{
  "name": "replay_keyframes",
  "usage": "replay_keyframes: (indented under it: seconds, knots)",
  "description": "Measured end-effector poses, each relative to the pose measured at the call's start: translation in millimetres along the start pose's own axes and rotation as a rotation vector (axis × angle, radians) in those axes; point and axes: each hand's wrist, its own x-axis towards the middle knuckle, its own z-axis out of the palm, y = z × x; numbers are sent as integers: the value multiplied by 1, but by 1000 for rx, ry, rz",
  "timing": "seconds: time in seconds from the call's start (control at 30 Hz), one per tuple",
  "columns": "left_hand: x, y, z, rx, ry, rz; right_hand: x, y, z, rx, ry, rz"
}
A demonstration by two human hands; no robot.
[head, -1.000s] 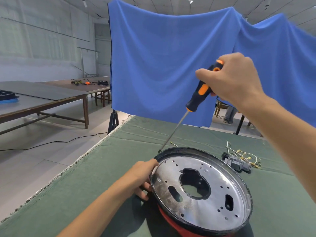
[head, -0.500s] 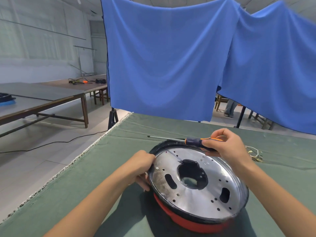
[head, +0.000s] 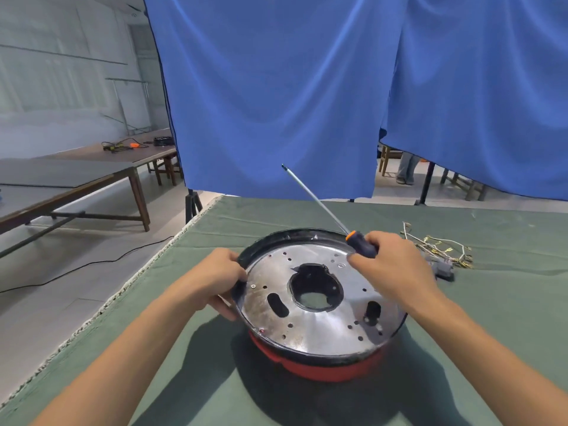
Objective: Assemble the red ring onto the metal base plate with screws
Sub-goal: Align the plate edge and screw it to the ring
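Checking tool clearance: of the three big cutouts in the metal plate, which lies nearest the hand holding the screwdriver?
The small oblong slot on the plate's right side, just beside the right hand's wrist. The central hole and left slanted slot lie farther away.

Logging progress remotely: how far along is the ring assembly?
Done: round metal base plate sits in the red ring; one screw shows near the left rim. In hand: left hand steadies the rim, right hand holds the orange-and-black screwdriver, tip raised. Left: most holes look empty.
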Motion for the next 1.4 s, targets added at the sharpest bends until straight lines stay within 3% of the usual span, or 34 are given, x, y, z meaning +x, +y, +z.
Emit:
replay_keyframes:
  seconds: [0.13,0.23,0.3,0.4,0.47,0.57,0.73,0.9,1.2,1.4]
  knots:
    - [-5,4,4,111,115,31,-1,10,-13,68,154,53]
    - [-15,10,19,577,441,145,-5,23,-12,0,101,133]
    - [-28,20,40,653,538,343,-5,29,-13,47,34,197]
    - [-43,39,75,530,325,567,-1,38,-18,305,-113,319]
    - [-44,47,98,560,137,583,-1,45,-22,524,-242,408]
    - [-35,50,114,548,14,492,-5,55,-26,726,-353,497]
    - [-17,54,112,380,-127,269,-5,52,-24,761,-348,490]
    - [-12,51,109,210,-46,251,-1,46,-25,780,-312,393]
    - [-11,46,77,193,181,384,0,51,-16,905,-96,398]
    - [-10,33,48,156,303,406,-3,59,9,734,-193,460]
